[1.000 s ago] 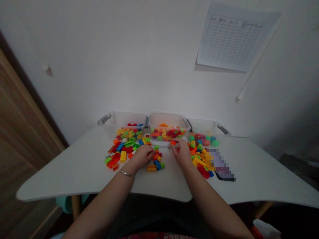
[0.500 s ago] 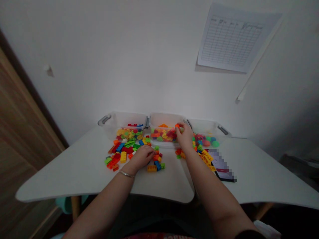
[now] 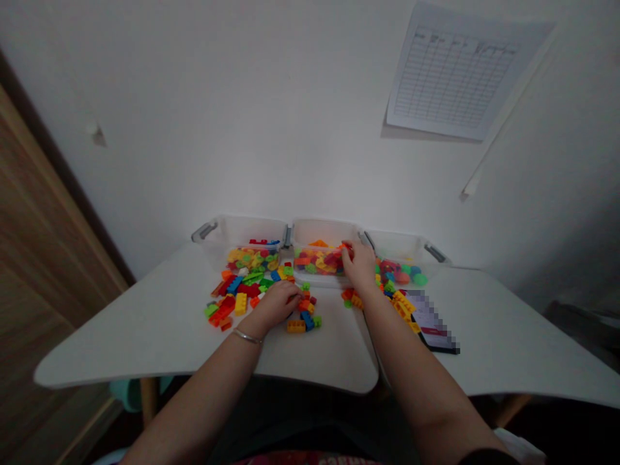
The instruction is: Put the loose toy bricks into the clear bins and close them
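Right hand point(image 3: 359, 266) curled into middle tub point(image 3: 323, 234), grip unclear; left hand point(image 3: 276, 305) half-closed on loose bricks point(image 3: 304, 316), hold unclear; right tub point(image 3: 398, 248) just beside right hand.

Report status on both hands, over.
Left hand over loose plastic bricks on the table. Right hand at the middle clear plastic bin, fingers on its bricks; grip unclear.

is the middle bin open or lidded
Open: no lid covers the middle clear plastic bin; the right hand reaches in over its plastic bricks.
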`<act>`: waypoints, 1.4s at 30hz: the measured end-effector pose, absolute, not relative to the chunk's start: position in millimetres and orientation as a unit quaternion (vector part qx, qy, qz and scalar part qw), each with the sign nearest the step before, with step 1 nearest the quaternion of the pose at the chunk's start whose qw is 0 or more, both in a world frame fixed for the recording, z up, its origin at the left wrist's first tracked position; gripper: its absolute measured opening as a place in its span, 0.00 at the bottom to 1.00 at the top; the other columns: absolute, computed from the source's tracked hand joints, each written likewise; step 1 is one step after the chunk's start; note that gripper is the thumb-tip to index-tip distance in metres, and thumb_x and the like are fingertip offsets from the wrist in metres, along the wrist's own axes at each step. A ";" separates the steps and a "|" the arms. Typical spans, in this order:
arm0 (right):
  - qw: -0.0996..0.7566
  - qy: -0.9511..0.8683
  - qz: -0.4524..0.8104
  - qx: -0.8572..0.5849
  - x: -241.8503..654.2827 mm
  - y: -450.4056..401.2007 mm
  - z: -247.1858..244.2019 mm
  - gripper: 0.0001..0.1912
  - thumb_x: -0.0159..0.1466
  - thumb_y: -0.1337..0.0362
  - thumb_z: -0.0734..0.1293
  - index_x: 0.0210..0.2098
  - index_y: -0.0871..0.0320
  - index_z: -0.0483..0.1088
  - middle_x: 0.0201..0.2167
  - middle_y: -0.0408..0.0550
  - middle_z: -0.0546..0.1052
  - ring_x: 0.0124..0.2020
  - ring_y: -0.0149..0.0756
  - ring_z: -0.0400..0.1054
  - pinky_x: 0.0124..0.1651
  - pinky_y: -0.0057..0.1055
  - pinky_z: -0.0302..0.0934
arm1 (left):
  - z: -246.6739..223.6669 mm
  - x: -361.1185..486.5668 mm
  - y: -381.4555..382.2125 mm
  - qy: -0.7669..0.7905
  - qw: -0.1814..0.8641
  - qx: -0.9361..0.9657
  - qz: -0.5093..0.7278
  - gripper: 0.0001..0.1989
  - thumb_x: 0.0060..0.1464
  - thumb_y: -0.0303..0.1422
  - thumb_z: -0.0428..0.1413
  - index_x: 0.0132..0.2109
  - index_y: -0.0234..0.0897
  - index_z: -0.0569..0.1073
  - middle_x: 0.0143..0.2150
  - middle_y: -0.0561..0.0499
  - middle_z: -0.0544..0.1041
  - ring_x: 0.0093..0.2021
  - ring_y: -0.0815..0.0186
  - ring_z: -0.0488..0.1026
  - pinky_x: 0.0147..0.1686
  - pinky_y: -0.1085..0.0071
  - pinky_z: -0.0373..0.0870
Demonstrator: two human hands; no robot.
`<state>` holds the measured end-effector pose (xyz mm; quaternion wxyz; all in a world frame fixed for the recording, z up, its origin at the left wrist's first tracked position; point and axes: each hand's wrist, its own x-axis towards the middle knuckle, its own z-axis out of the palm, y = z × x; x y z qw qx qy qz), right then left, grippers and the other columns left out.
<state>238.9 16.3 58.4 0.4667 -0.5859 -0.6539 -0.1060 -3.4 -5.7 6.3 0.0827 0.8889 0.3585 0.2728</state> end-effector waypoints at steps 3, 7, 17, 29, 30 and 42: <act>0.462 -0.671 -0.104 -0.570 243.2 17.3 54.4 0.16 0.65 0.62 0.59 0.47 0.59 0.73 0.46 0.55 0.78 0.50 0.46 0.68 0.63 0.51 0.51 | 7.0 -3.2 -6.2 0.357 0.085 0.889 0.275 0.10 0.61 0.29 0.51 0.38 0.36 0.78 0.37 0.47 0.79 0.41 0.62 0.73 0.44 0.67 0.67; 0.468 -0.683 -0.091 -0.553 247.4 16.7 54.0 0.18 0.64 0.63 0.60 0.52 0.59 0.70 0.51 0.55 0.76 0.54 0.46 0.67 0.65 0.51 0.49 | 6.7 -2.9 -5.7 0.360 0.089 0.888 0.271 0.10 0.61 0.29 0.51 0.37 0.36 0.78 0.36 0.47 0.79 0.40 0.62 0.73 0.44 0.67 0.67; 0.576 -0.635 -0.118 -0.502 234.8 -17.5 20.9 0.19 0.63 0.66 0.58 0.53 0.58 0.66 0.51 0.57 0.73 0.55 0.44 0.65 0.61 0.49 0.57 | 2.2 -4.1 -2.4 0.358 0.082 0.891 0.268 0.11 0.63 0.31 0.50 0.39 0.36 0.78 0.38 0.47 0.80 0.41 0.62 0.73 0.45 0.66 0.67; 0.332 -0.820 0.095 -0.457 207.8 -45.2 -11.9 0.19 0.60 0.73 0.63 0.49 0.54 0.73 0.52 0.50 0.75 0.55 0.38 0.67 0.60 0.41 0.61 | 3.3 -3.1 -4.3 0.378 0.098 0.880 0.271 0.09 0.60 0.29 0.53 0.36 0.37 0.78 0.36 0.47 0.79 0.41 0.62 0.73 0.46 0.66 0.67; 0.329 -0.823 0.104 -0.452 206.6 -45.7 -11.3 0.19 0.60 0.74 0.63 0.49 0.54 0.74 0.51 0.50 0.76 0.54 0.38 0.68 0.59 0.40 0.61 | 2.7 -3.2 -3.9 0.378 0.098 0.881 0.268 0.09 0.60 0.29 0.53 0.36 0.36 0.78 0.36 0.47 0.79 0.41 0.61 0.73 0.46 0.66 0.67; 0.308 -0.839 0.086 -0.440 205.4 -41.6 -15.4 0.16 0.62 0.73 0.65 0.47 0.53 0.75 0.49 0.49 0.78 0.51 0.37 0.71 0.57 0.40 0.62 | 1.8 -2.8 -3.0 0.372 0.096 0.883 0.268 0.09 0.60 0.29 0.52 0.36 0.36 0.78 0.36 0.47 0.79 0.41 0.62 0.73 0.45 0.66 0.67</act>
